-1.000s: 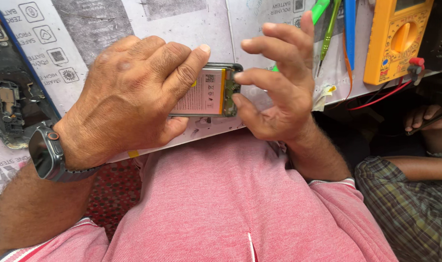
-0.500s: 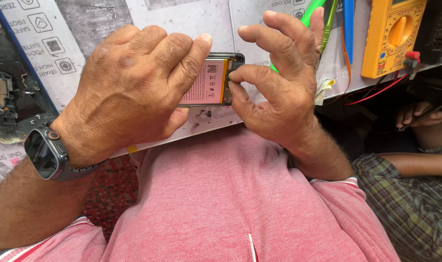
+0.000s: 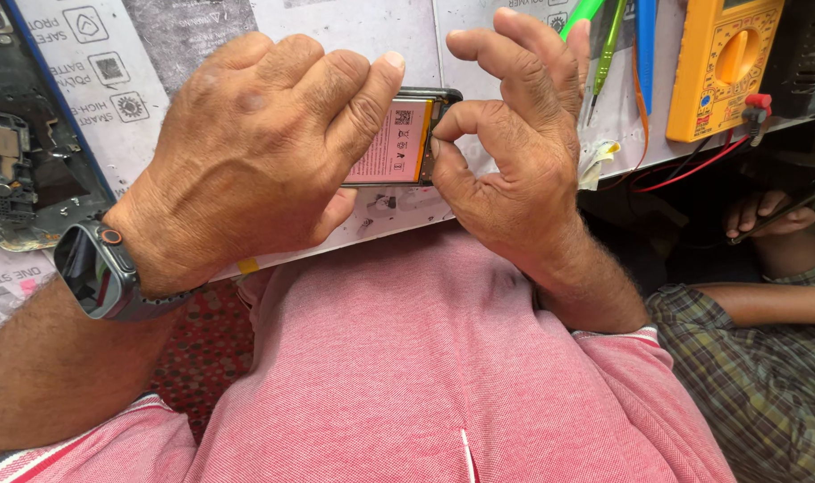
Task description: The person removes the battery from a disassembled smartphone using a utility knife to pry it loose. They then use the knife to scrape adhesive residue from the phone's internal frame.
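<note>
The left hand [image 3: 246, 156] is wrapping its fingers over the opened phone [image 3: 398, 139] and gripping it near the top middle of the frame, just above the edge of the tabletop [image 3: 336, 27]. The right hand [image 3: 515, 152] is now pinching at the right end of the phone. A second ago its fingers were spread and a bit apart from the phone; now the thumb and first finger are pressing together right on the dark rim. So it looks like the person is getting hold of a small part there, though the part itself is too tiny to see.

The phone is lying with its back off. A pink and orange battery is showing inside a thin dark frame. Most of the phone is hiding under the left hand.

A smartwatch [image 3: 94, 268] is sitting on the left wrist. A yellow meter [image 3: 720, 63] with red wires is resting at the upper right. Another opened phone body [image 3: 23, 170] is lying at the far left. Another person's arm [image 3: 765, 300] in a checked sleeve is showing at the right.
</note>
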